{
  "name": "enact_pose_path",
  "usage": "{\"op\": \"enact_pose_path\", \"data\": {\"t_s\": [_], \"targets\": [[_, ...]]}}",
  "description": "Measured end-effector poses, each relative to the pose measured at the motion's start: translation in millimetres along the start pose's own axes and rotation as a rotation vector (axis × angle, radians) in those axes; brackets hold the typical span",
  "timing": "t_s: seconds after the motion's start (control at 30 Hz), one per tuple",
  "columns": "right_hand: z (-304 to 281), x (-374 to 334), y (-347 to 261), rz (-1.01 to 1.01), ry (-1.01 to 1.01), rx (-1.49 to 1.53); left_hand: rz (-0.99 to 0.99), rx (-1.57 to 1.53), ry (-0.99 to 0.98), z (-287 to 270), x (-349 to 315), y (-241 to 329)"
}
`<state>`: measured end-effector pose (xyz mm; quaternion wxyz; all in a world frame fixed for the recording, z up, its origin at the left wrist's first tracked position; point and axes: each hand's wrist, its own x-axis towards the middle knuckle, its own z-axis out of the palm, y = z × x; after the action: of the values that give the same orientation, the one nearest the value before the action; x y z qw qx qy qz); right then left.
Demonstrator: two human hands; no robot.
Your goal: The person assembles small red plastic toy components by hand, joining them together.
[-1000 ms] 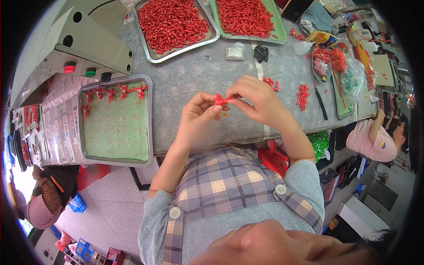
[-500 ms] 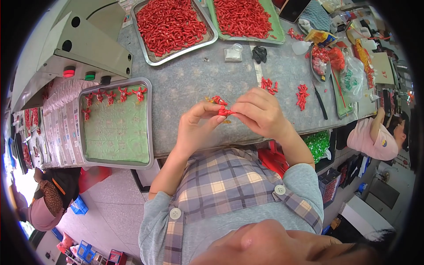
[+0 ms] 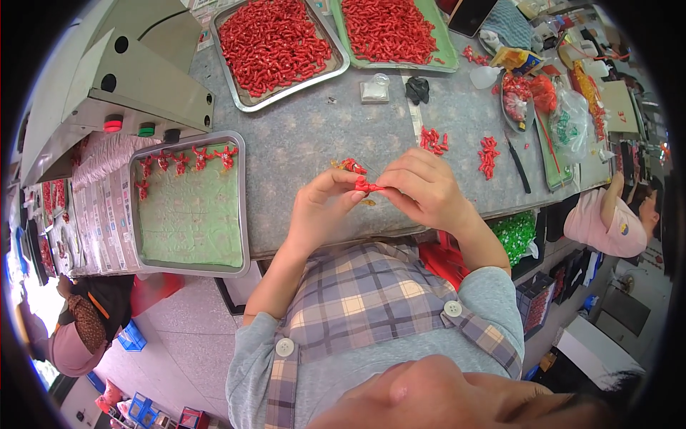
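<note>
Between my fingertips is a small red plastic toy part, held above the front of the table. My left hand pinches its left end with thumb and forefinger. From the other side, my right hand grips its right end, with the fingers curled over it. Just beyond the part, a red and gold figure piece lies on the table, partly hidden by my hands. Two small piles of red parts, one nearer and one farther right, lie beyond my right hand.
A green-lined metal tray at left holds several red figures along its far side. Behind it stands a grey machine with buttons. Two trays heaped with red parts sit at the back. A black-handled knife lies at right.
My hands have shifted very slightly, and the red part is turned a little between my fingers. The view has tilted slightly; the rest stays in place.
</note>
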<state>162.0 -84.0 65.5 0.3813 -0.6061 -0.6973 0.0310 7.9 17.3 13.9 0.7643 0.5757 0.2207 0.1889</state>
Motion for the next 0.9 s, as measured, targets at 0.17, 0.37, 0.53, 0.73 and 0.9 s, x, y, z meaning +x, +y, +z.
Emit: {"op": "enact_pose_path", "data": {"t_s": [0.17, 0.37, 0.53, 0.73, 0.9], "targets": [[1, -1, 1, -0.003, -0.008, -0.010, 0.091, 0.166, 0.030, 3, 0, 4], [0, -2, -2, 0.034, -0.016, 0.041, -0.014, 0.054, -0.010, 2, -1, 5], [-4, 0, -6, 0.163, -0.086, 0.138, -0.157, -0.080, -0.053, 3, 0, 9], [-1, -8, -8, 0.154, -0.119, 0.126, 0.028, 0.175, -0.054, 1, -1, 6], [10, -27, -3, -0.131, 0.033, -0.111, 0.479, 0.490, -0.071, -1, 7, 14]]}}
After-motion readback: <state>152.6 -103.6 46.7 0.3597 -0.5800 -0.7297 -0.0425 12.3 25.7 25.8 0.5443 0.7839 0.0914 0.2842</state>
